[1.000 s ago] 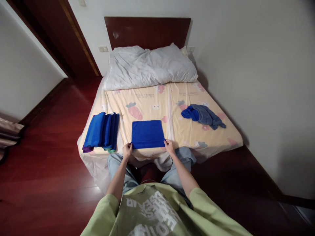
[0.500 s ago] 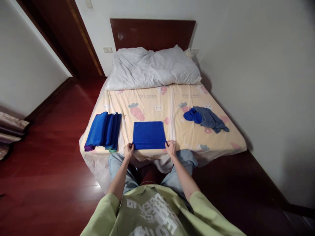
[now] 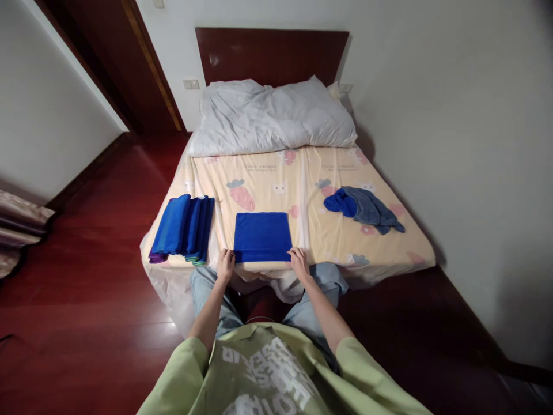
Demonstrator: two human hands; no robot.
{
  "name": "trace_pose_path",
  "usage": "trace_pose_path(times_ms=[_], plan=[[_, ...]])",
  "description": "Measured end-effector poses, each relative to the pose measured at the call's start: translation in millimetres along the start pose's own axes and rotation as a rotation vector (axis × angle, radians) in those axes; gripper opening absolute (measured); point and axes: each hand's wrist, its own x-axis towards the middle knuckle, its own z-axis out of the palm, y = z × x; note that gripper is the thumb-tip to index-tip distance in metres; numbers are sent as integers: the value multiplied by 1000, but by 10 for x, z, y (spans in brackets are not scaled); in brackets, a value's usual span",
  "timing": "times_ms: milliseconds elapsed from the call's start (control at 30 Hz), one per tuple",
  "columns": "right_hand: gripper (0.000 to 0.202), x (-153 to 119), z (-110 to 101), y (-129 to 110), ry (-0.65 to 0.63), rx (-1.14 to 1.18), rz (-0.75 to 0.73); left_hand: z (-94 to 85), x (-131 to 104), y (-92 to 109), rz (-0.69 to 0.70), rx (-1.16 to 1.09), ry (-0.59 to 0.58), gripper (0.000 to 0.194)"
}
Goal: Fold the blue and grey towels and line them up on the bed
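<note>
A blue towel (image 3: 262, 229), folded into a flat rectangle, lies near the front edge of the bed. Along its near side runs a narrow folded strip. My left hand (image 3: 226, 265) is closed at the near left corner, fingertips on the strip's end. At the near right corner my right hand (image 3: 299, 263) has its fingers bent over the other end of that strip. The undersides of both grips are hidden. To the left sits a row of folded towels (image 3: 184, 226), mostly blue, with purple and green edges showing below.
A crumpled grey towel (image 3: 375, 207) and a bunched blue cloth (image 3: 341, 202) lie on the right of the bed (image 3: 268, 178). White bedding (image 3: 276, 118) spans the far end before a dark wooden headboard (image 3: 272, 55). My knees are against the near edge.
My fingers have shifted slightly at the towel's near corners, and the folded strip lies flatter. The view has moved a little; the other towels stay in place.
</note>
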Motion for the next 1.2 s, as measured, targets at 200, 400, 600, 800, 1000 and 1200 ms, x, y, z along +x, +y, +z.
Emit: trace_pose_path(times_ms=[200, 400, 600, 800, 1000, 1200], plan=[[48, -73, -95, 71, -128, 12, -179, -75, -111, -18, 298, 60, -187, 38], [53, -173, -206, 74, -178, 49, -200, -135, -265, -43, 351, 173, -238, 51], [53, -103, -202, 48, -192, 22, -183, -130, -240, 66, 346, 322, -244, 59], [58, 52, -99, 64, -227, -28, -165, -114, -26, 153, 422, 388, -251, 57], [58, 48, -131, 85, -237, -25, -153, -208, 17, 55, 486, 432, -331, 54], [62, -274, -255, 82, -265, 46, -178, -335, -264, -75, 518, 384, -402, 56]])
